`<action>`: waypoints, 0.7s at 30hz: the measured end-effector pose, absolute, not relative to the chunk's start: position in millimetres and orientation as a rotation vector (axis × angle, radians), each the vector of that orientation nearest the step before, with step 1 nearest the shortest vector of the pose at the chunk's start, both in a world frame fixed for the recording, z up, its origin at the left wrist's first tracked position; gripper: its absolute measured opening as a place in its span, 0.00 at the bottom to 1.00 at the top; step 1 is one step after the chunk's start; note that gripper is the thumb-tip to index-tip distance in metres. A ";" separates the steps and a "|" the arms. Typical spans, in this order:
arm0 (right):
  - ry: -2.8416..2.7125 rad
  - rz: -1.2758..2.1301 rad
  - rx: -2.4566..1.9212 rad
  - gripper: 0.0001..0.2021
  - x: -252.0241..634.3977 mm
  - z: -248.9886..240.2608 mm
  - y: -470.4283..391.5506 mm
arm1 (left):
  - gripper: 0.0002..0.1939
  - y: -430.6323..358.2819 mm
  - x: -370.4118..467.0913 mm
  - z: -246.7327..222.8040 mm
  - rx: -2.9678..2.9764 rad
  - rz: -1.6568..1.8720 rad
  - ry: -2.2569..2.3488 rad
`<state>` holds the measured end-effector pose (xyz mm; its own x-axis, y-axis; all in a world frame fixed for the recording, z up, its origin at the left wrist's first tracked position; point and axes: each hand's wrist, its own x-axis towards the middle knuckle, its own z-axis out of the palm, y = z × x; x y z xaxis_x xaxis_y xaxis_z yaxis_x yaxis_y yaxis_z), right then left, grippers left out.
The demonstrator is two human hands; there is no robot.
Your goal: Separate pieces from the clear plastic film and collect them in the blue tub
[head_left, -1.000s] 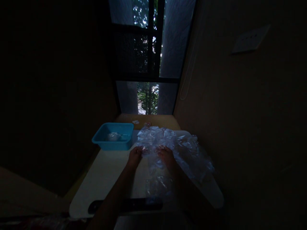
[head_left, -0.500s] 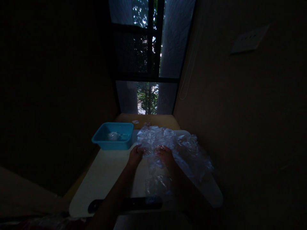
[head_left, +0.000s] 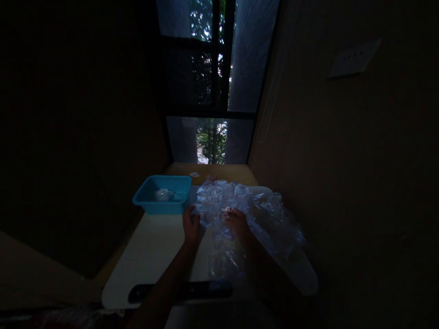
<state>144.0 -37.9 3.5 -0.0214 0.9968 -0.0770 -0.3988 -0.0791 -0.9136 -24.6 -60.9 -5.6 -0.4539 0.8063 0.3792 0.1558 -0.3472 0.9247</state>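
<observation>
Clear crinkled plastic bags (head_left: 222, 194) lie heaped over the middle and right of a white board (head_left: 151, 246). My right hand (head_left: 236, 220) is closed on part of the clear plastic near the heap's front. My left hand (head_left: 191, 224) is at the heap's left edge, its fingers curled on a piece of plastic that stretches toward my right hand. A flat clear bag (head_left: 227, 265) lies nearer to me, below my right hand. The picture is dark, so fingertip detail is faint.
A blue basin (head_left: 163, 209) with crumpled clear plastic (head_left: 163, 194) inside stands at the board's back left. A dark strip (head_left: 192, 290) runs along the front edge. Behind are a yellowish ledge (head_left: 233, 172) and a window (head_left: 211, 114). Walls rise on both sides.
My left hand has moved a little left, away from my right hand, drawing plastic with it. My right hand has stayed nearly in place.
</observation>
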 end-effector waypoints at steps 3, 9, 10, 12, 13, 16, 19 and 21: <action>-0.869 1.437 -0.948 0.12 143.1 5.2 -38.5 | 0.10 -67.4 -23.3 -1.9 1.933 1.673 1.507; -0.886 1.418 -0.979 0.11 141.6 5.8 -37.9 | 0.12 -69.3 -11.3 -0.7 2.393 1.134 1.668; -0.894 1.412 -0.986 0.10 141.9 5.5 -38.1 | 0.13 -68.8 -10.2 -1.3 2.391 1.097 1.689; -0.911 1.399 -0.997 0.09 142.8 4.6 -38.4 | 0.15 -67.8 -9.0 -2.5 2.404 1.055 1.678; -0.921 1.393 -1.002 0.09 143.3 3.9 -38.4 | 0.15 -67.3 -8.8 -3.3 2.415 1.044 1.660; -0.956 1.387 -1.012 0.08 144.3 0.7 -37.2 | 0.17 -65.9 -8.3 -5.4 2.427 1.033 1.633; -0.989 1.386 -1.012 0.09 144.2 -3.1 -34.7 | 0.19 -65.2 -6.7 -6.9 2.415 1.026 1.668; -1.006 1.385 -1.009 0.09 144.0 -5.0 -33.3 | 0.19 -65.0 -5.3 -7.4 2.410 1.012 1.692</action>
<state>144.0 -33.3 -5.0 -0.0425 0.9985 -0.0343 -0.2762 -0.0448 -0.9601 -5.3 -65.0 -7.4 0.1983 0.8500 0.4880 0.8321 -0.4091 0.3744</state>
